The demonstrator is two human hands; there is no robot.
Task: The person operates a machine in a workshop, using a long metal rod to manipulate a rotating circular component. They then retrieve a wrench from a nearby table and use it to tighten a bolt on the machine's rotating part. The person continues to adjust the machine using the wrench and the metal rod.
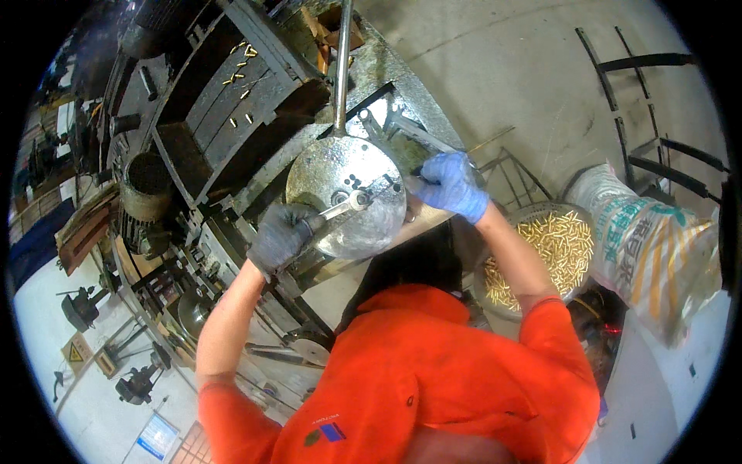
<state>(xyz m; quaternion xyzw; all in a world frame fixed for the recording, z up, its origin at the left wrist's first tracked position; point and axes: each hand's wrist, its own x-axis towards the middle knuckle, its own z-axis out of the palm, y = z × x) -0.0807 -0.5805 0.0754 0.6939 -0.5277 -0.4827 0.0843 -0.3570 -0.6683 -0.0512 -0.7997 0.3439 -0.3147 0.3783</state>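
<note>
My left hand (280, 240), in a dark grey glove, is closed round the handle of a wrench (348, 204). The ring end of that wrench lies over a round, oily metal plate (321, 166), near a round fitting and several small dark holes. At the plate's right edge is my right hand (452, 185) in a blue glove. Its fingers are bent together; whatever they grip is hidden. Just beyond it, two more wrenches, one ring-ended (369, 122) and one longer (425, 135), rest on the machine bed.
A metal rod (343, 77) rises from the plate's far side. To the left, a dark tray (209, 116) holds scattered small brass parts. Right of me stand a basin (483, 298) full of brass pieces (553, 243) and a white woven sack (649, 247). Black metal frames (645, 62) are farther right.
</note>
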